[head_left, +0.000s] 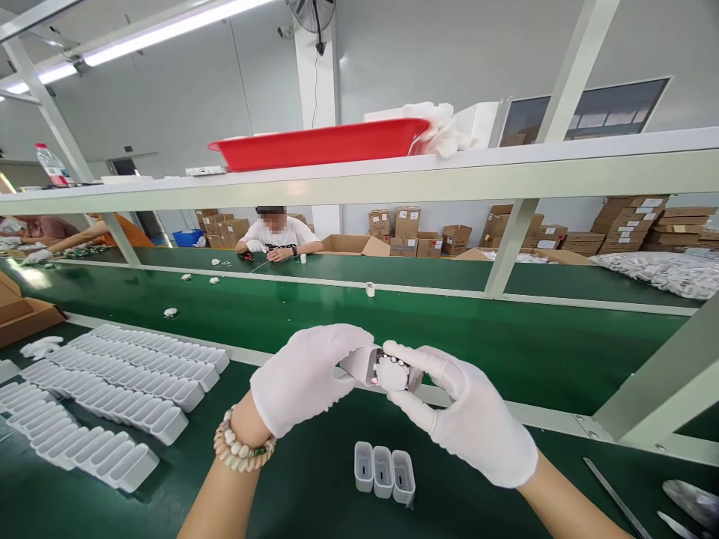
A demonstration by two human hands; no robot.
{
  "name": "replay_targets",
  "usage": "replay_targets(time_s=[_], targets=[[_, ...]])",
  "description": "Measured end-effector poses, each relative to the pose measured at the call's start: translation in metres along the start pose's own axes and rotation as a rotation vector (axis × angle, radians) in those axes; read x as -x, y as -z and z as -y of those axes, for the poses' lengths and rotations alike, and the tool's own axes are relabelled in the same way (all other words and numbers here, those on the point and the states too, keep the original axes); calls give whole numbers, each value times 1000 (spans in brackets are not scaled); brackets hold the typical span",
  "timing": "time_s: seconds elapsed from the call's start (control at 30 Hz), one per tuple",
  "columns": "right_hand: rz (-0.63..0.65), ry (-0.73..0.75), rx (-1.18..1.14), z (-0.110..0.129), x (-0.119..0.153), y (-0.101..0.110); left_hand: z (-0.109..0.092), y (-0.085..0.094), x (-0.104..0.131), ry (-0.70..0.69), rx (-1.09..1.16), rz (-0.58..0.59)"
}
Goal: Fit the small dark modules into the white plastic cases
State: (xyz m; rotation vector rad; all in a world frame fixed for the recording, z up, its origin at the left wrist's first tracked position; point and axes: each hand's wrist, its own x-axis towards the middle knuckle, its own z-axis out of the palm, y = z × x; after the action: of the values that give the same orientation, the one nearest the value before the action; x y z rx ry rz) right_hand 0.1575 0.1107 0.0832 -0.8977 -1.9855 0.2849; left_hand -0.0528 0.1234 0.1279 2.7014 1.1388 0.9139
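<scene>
My left hand, in a white glove, is closed around a small white plastic housing, its open end turned to the right. Between the thumb and fingers of my gloved right hand is a small part with a round white face and dark, studded edges. The part is at the housing's mouth; whether it is inside cannot be told. Below the hands, three joined white housings stand open side up on the dark green bench. Many more white housings lie in rows to the left.
A green conveyor belt runs behind the bench, carrying a few small white parts. A white post rises at right, near a thin metal tool. Overhead, a shelf holds a red tray. A co-worker sits opposite.
</scene>
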Motion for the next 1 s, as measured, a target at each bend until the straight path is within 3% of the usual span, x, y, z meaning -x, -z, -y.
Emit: replay_targets(time_s=[0.27, 0.53, 0.8, 1.0], targets=[[-76, 14, 44, 4, 4, -4, -1, 0, -1, -11, 19, 16], [-6, -50, 48, 4, 2, 0, 1, -4, 1, -3, 3, -42], [16, -114, 60, 2, 3, -3, -1, -6, -1, 29, -57, -7], [54, -131, 25, -2, 3, -4, 1, -9, -2, 25, 22, 15]])
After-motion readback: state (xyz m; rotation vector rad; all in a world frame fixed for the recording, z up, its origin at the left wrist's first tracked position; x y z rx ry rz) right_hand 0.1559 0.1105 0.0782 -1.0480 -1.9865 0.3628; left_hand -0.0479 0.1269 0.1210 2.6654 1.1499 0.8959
